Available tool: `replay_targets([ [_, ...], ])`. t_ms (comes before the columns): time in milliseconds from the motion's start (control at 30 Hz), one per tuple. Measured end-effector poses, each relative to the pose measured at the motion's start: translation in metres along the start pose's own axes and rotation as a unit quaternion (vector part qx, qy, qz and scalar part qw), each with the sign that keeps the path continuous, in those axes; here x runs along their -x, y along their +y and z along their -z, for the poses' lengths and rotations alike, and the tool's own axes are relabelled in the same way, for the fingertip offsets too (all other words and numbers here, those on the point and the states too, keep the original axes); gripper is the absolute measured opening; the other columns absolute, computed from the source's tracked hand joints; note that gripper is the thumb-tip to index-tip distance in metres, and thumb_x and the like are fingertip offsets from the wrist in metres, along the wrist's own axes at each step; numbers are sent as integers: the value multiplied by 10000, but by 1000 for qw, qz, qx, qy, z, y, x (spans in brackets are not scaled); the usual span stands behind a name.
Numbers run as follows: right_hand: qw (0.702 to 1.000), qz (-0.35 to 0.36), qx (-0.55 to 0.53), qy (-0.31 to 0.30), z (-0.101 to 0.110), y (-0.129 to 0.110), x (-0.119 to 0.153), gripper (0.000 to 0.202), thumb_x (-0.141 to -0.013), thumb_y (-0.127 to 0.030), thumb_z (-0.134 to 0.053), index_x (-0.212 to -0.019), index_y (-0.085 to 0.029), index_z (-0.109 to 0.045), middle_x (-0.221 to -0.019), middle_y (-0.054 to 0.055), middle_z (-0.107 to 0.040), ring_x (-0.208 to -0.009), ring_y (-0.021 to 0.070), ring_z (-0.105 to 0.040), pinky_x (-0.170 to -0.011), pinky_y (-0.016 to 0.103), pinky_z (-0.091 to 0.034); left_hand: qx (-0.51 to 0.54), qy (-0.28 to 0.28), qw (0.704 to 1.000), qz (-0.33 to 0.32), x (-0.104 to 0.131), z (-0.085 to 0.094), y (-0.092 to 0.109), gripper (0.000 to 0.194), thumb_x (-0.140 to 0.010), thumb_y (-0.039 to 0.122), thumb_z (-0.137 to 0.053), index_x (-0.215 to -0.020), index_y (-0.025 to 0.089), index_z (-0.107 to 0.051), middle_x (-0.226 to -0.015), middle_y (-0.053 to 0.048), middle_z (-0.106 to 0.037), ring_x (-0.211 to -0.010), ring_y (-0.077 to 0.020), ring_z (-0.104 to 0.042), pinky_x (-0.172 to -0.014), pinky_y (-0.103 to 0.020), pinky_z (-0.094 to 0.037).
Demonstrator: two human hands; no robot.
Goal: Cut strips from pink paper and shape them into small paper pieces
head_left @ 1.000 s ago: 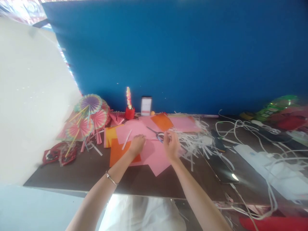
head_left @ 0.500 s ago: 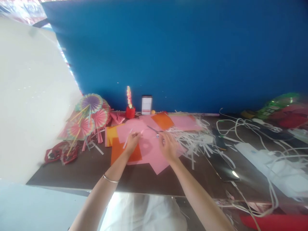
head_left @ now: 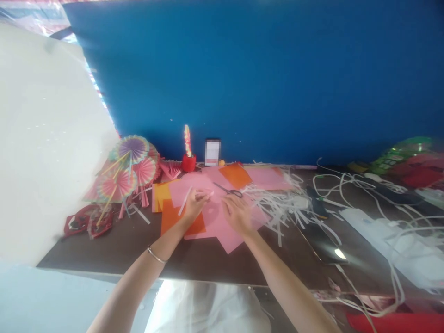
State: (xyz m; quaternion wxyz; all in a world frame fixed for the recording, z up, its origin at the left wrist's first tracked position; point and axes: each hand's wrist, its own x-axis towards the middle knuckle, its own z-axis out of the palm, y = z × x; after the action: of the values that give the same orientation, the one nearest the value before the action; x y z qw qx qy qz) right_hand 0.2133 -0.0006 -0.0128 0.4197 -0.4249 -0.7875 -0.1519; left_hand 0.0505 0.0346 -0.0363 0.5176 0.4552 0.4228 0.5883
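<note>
My left hand (head_left: 194, 203) is closed in a pinch on a small pink piece over the pink paper sheets (head_left: 214, 226). Close to its right, my right hand (head_left: 237, 213) is held low over the same sheets with its fingers apart and nothing visible in them. Dark-handled scissors (head_left: 229, 190) lie on the paper just beyond my right hand. Orange sheets lie left of centre (head_left: 173, 217) and at the back (head_left: 236, 174). A white strip (head_left: 185, 201) rests beside my left hand.
Paper fans (head_left: 132, 149) stand at the left, with red packets (head_left: 100, 219) before them. A red pot (head_left: 189, 163) and a propped phone (head_left: 212, 151) are at the back. White strips (head_left: 277, 203), a dark phone (head_left: 322, 245) and tangled cables (head_left: 395, 231) spread over the right side.
My right hand has come away from the scissors, which now lie uncovered. My left hand has shifted slightly right, nearer to my right hand.
</note>
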Motion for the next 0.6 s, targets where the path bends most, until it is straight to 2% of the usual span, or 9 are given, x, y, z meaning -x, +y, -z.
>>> replay_targets([
  [100,999,-4,-18,-32,-2,1,-1,250,-829,-116,-448,-874,-221,-671,-824,28,-677,-795,170,-600,-774,317,-427,33,-27,999,8,5,-2,7,508,-621,337,-738,-952,189,-383,-759,-52,-686,-712,-167,-658,-730,-333,-504],
  [267,997,-4,-31,-69,-4,4,-2,277,-829,-114,-468,-885,-267,-692,-813,10,-684,-756,165,-587,-756,320,-417,56,-91,994,-2,11,-1,10,517,-655,356,-711,-963,217,-319,-747,-15,-687,-771,-169,-661,-784,-358,-493],
  [500,998,-38,-28,-45,-1,1,-4,266,-865,-243,-461,-1082,-244,-615,-805,37,-684,-761,197,-587,-765,349,-431,43,-131,990,11,13,-1,1,538,-674,367,-700,-1012,226,-306,-765,-20,-695,-731,-162,-664,-756,-339,-499],
  [600,997,-37,-38,-53,0,0,-4,286,-852,-260,-482,-1121,-237,-578,-784,33,-682,-768,206,-592,-790,360,-429,47,-161,986,5,16,-2,3,513,-702,362,-676,-1022,231,-296,-810,-35,-703,-725,-150,-662,-763,-333,-498],
])
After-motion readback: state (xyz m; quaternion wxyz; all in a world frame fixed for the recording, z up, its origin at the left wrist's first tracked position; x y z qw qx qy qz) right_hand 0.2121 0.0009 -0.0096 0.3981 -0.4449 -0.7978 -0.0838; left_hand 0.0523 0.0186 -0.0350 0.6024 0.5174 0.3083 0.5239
